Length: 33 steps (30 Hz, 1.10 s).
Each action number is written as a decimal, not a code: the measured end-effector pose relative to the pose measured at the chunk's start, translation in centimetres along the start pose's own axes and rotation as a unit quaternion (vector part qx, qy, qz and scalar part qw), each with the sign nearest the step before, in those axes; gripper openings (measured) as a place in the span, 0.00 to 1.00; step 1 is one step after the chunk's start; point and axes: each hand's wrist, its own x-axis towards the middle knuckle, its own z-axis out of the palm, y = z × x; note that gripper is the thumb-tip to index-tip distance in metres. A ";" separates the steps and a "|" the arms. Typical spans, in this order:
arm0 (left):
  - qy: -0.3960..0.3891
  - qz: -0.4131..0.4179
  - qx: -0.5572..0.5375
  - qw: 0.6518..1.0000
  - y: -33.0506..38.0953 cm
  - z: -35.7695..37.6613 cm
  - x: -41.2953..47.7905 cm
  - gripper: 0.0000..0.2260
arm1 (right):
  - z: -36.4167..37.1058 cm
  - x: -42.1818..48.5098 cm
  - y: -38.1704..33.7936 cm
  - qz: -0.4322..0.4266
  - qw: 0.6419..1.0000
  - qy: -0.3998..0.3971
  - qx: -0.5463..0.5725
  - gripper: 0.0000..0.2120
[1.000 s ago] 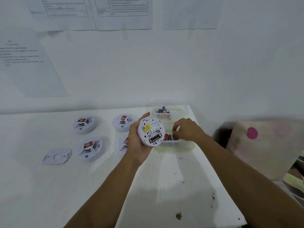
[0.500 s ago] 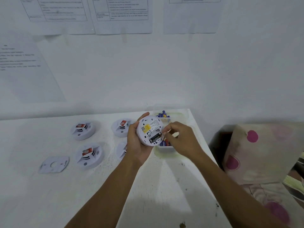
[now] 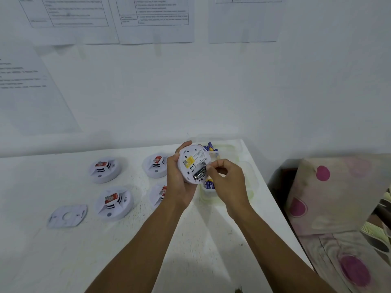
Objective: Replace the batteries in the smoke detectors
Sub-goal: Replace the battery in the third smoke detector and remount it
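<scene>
**Both Hands Close In**

Two bare forearms reach forward and converge. The left hand grips a smoke detector, thumb hooked over its top rim. The right hand, fingers curled, pinches the end of a battery.

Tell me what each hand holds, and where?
Left hand grips the smoke detector by its rim. Right hand touches the battery in its compartment; grip unclear.

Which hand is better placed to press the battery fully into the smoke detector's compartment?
Right. The right hand pinches the battery lying in the open back of the smoke detector. The left hand grips the detector's rim, so it is busy steadying it.
</scene>
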 end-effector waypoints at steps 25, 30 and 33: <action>-0.008 -0.039 -0.014 0.999 0.0 -1.2 1.2 0.18 | -4.6 8.2 3.2 -0.083 0.806 -0.217 -0.544 0.03; -0.012 -0.037 -0.008 0.999 0.4 -1.3 1.8 0.18 | -5.2 8.8 2.4 -0.116 0.811 -0.220 -0.529 0.03; -0.015 -0.039 -0.017 0.999 0.8 -1.4 2.6 0.17 | -5.4 11.0 0.6 -0.129 0.873 -0.170 -0.439 0.02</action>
